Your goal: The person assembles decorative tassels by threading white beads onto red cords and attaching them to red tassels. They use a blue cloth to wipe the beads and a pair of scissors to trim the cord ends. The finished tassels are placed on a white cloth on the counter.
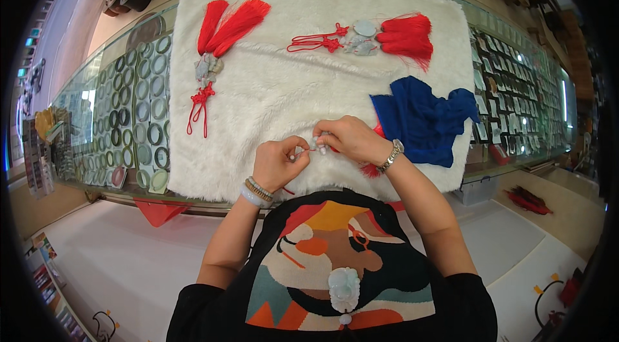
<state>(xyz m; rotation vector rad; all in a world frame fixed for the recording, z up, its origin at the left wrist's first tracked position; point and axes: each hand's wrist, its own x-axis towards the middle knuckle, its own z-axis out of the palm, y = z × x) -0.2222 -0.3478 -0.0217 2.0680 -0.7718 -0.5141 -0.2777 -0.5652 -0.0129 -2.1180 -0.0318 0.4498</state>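
My left hand (277,162) is closed, thumb and forefinger pinching a thin red cord (312,150). Close beside it, my right hand (351,138) closes around a small pale stone pendant, mostly hidden by the fingers. Strands of a red tassel (370,170) show under the right wrist. Both hands rest low over a white plush cloth (271,103). Farther off on the cloth lie a tasselled pendant (207,68) with grey-white carved stones and knotted red cord at the left, and a similar pendant group (361,39) at the right.
A crumpled blue cloth (422,119) lies right of my right hand. The plush cloth covers a glass display counter, with rows of bangles (138,110) inside at the left and small carded pieces (509,90) at the right. A clear plastic box (477,190) stands below the counter's right edge.
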